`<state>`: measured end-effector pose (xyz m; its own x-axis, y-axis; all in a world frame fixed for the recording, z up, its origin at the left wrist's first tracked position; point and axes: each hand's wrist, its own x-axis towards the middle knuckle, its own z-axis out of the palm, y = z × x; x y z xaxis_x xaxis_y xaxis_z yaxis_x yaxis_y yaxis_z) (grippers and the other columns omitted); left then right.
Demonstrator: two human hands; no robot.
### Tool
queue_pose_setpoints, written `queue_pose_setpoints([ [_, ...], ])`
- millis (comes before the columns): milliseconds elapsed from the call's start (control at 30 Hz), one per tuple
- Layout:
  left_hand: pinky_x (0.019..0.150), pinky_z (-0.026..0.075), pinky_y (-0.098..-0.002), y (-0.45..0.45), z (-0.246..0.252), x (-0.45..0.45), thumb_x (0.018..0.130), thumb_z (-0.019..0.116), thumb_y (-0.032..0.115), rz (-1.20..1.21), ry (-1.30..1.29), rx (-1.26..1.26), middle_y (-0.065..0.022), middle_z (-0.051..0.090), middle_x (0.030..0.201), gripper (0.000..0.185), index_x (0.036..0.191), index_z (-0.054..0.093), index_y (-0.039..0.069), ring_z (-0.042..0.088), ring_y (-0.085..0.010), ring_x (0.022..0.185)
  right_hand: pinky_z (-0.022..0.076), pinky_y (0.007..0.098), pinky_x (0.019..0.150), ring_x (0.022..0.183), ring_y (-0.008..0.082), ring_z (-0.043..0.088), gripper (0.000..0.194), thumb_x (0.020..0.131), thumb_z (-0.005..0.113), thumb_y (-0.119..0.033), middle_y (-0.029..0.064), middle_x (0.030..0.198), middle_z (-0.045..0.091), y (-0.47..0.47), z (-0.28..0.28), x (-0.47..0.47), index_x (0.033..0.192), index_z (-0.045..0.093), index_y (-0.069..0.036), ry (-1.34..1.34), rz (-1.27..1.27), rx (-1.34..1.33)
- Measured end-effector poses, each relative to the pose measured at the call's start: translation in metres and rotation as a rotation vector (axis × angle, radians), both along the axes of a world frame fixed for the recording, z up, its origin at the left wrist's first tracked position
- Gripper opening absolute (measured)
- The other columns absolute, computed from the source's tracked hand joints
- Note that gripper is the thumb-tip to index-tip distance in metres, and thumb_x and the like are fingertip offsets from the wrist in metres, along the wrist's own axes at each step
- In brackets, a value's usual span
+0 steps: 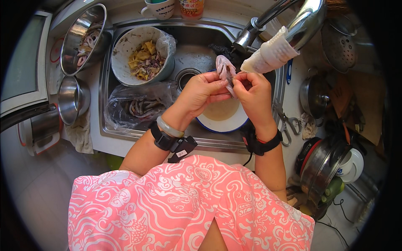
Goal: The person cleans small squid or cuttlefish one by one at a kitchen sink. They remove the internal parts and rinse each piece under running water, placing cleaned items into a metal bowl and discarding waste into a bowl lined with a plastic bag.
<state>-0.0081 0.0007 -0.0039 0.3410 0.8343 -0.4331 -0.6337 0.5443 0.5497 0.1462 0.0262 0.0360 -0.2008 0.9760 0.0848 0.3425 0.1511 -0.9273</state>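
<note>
My left hand holds a small, pale pinkish fish, slit open, above a white bowl with a blue rim that has cloudy liquid in it. The fingertips of my right hand pinch at the edge of the fish's opening; what they grip is too small to tell. To the left, a clear plastic bag with several slender fish lies in the sink. Behind it stands a bucket with yellow and purplish scraps inside. A tilted steel bowl at the far left holds more fish pieces.
A chrome faucet with a white cloth wrapped on its spout hangs close above my right hand. Scissors lie on the counter right of the sink. A smaller steel bowl is at left; a lidded pot is at right.
</note>
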Motion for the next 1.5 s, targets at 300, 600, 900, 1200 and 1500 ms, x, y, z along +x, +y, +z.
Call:
queue_pose_setpoints([
  [300,0.083,0.053,-0.0294,0.0,0.0,-0.002,0.092,0.055,0.011,0.023,-0.003,-0.008,-0.0079,0.063,0.107,0.025,0.115,0.056,0.001,0.063,-0.0168,0.096,0.0442,0.0236,0.056,0.06,0.0108,0.054,0.002,0.075,0.06,0.004,0.0055,0.072,0.054,-0.003,0.006,0.01,0.076,0.058,0.004,-0.017,0.021,-0.055],
  [600,0.079,0.053,-0.0259,-0.003,0.007,0.002,0.089,0.059,0.011,0.047,0.135,0.044,-0.0042,0.064,0.102,0.024,0.111,0.06,0.002,0.063,-0.0122,0.09,0.0483,0.0303,0.058,0.063,0.0242,0.059,0.006,0.071,0.064,0.004,0.0109,0.076,0.06,-0.003,0.0,-0.001,0.077,0.061,0.001,-0.138,0.008,0.277],
  [900,0.076,0.052,-0.0248,-0.003,0.008,0.002,0.087,0.061,0.011,0.03,0.284,0.096,-0.0031,0.065,0.099,0.023,0.109,0.062,0.002,0.062,-0.0103,0.086,0.0495,0.0269,0.059,0.064,0.0184,0.062,0.01,0.072,0.065,0.004,0.0103,0.078,0.063,0.0,0.0,-0.001,0.081,0.063,0.001,-0.355,0.061,0.371],
  [1200,0.077,0.053,-0.0263,-0.001,0.01,-0.001,0.089,0.06,0.014,0.003,0.182,0.03,-0.0043,0.065,0.1,0.024,0.11,0.061,0.002,0.063,-0.0119,0.087,0.0464,0.0318,0.055,0.06,0.0255,0.056,0.011,0.066,0.062,0.006,0.0093,0.071,0.055,-0.004,0.0,0.001,0.072,0.057,-0.001,-0.202,0.054,0.359],
  [1500,0.081,0.053,-0.0286,0.0,0.009,-0.004,0.091,0.057,0.013,0.025,0.096,0.021,-0.007,0.064,0.104,0.025,0.113,0.058,0.001,0.064,-0.0158,0.093,0.0467,0.0243,0.057,0.062,0.0131,0.055,0.009,0.073,0.059,0.008,0.0063,0.076,0.055,-0.011,0.007,0.013,0.077,0.056,0.001,-0.06,0.037,0.122],
])
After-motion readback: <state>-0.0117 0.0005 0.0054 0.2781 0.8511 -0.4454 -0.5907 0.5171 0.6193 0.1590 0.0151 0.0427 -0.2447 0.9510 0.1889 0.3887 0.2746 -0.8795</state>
